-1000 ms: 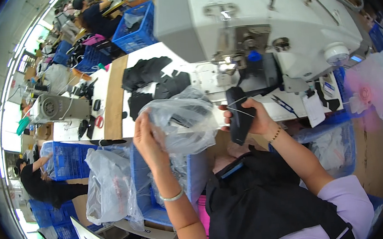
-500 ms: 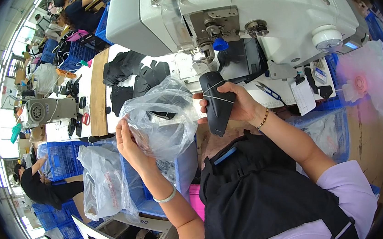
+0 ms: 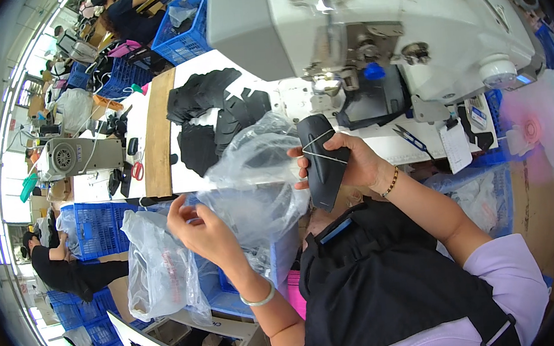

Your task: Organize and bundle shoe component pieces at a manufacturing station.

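My right hand (image 3: pixel 361 163) is closed round a stack of black moulded pieces (image 3: pixel 322 172), bound with a thin pale band that crosses on top. To its left a clear plastic bag (image 3: pixel 253 202) sags over the front edge of the white sewing table. My left hand (image 3: pixel 204 232) is beside the bag's left side, fingers loosely bent and apart, with nothing seen in them. Behind the bag, several cut black fabric pieces (image 3: pixel 215 119) lie piled on the table. The white sewing machine (image 3: pixel 263 27) stands over the far side, a black piece (image 3: pixel 377 100) under its head.
Blue-handled snips (image 3: pixel 412 140) and a white paper tag (image 3: pixel 454 147) lie at the right of the table. A crumpled plastic bag (image 3: pixel 159 264) hangs at lower left by a blue crate (image 3: pixel 99 229). A pink fan (image 3: pixel 527 129) spins at far right. Other people work at left.
My left hand has come off the plastic bag's rim and dropped slightly, its fingers loosening. The bag has slumped. My right hand keeps the black stack; the whole view has shifted a little.
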The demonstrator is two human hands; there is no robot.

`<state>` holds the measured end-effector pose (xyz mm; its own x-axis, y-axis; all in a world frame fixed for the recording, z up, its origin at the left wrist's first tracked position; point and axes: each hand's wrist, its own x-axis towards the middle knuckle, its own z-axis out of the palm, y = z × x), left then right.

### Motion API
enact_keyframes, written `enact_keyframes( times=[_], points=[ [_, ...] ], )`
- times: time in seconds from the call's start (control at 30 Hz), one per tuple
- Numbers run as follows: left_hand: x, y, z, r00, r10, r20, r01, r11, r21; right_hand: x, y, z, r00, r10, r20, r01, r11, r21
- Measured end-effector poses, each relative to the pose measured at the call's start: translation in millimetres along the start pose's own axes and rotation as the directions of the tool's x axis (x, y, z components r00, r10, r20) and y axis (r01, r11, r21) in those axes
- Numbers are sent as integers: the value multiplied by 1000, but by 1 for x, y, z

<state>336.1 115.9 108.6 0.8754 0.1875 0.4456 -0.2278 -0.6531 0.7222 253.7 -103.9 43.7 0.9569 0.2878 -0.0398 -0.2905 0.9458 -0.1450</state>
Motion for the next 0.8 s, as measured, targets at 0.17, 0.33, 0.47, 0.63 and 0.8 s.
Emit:
enact_keyframes(
  times=[0.17,0.33,0.47,0.63,0.8],
  points=[
    [-7,10,-13,814,563,144,-540,824,-170,46,12,11,1000,-4,-29,-2,984,-177],
    [38,-11,30,386,-31,922,686,678,-265,88,19,15,984,-169,-48,99,760,-642],
    [54,-43,60,308,111,945,768,557,-316,116,31,15,965,-242,-103,91,673,-734],
    [75,-64,72,115,65,991,879,458,-132,135,30,2,784,-613,-97,76,250,-965],
    [84,-77,84,86,106,991,918,378,-120,134,22,7,743,-610,275,53,-356,-933]
  ],
)
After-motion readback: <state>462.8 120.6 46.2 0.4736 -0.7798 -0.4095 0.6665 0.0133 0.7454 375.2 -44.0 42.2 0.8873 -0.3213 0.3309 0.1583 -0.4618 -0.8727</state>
